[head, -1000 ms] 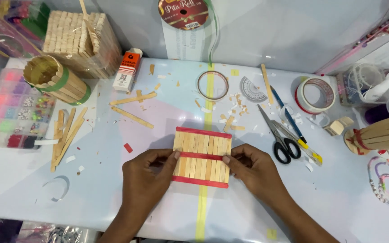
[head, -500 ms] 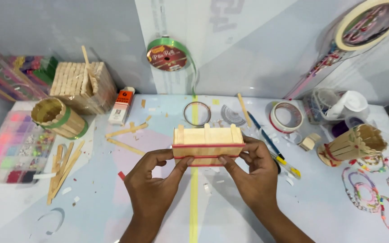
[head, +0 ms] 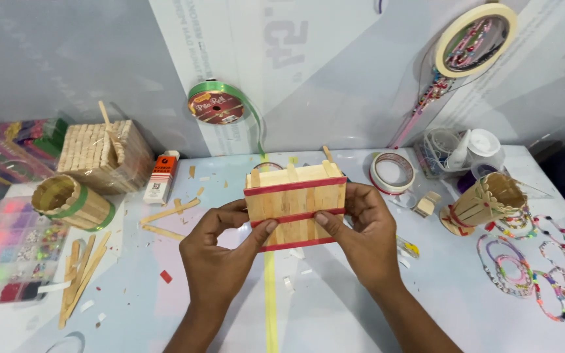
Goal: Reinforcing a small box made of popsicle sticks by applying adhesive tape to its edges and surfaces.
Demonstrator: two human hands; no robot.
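A flat panel of wooden craft sticks [head: 294, 208] with three red cross strips is held upright above the table. My left hand [head: 220, 252] grips its left edge, thumb pressed on the front near the lower middle. My right hand [head: 359, 229] grips the right edge the same way. The panel's face is turned towards me, and a few stick ends poke up past its top edge.
A stick-built box [head: 102, 155], a stick cup lying on its side [head: 72, 202], loose sticks [head: 81, 269] and a bead organiser [head: 8, 256] lie at left. A glue box [head: 162, 176], green ribbon spool [head: 219, 104], tape rolls [head: 392, 172], a stick vase [head: 482, 202] and bead bracelets [head: 524, 271] surround the middle.
Both hands lifted the stick panel off the table and tipped it upright to face me. The camera tilted up, showing more of the wall.
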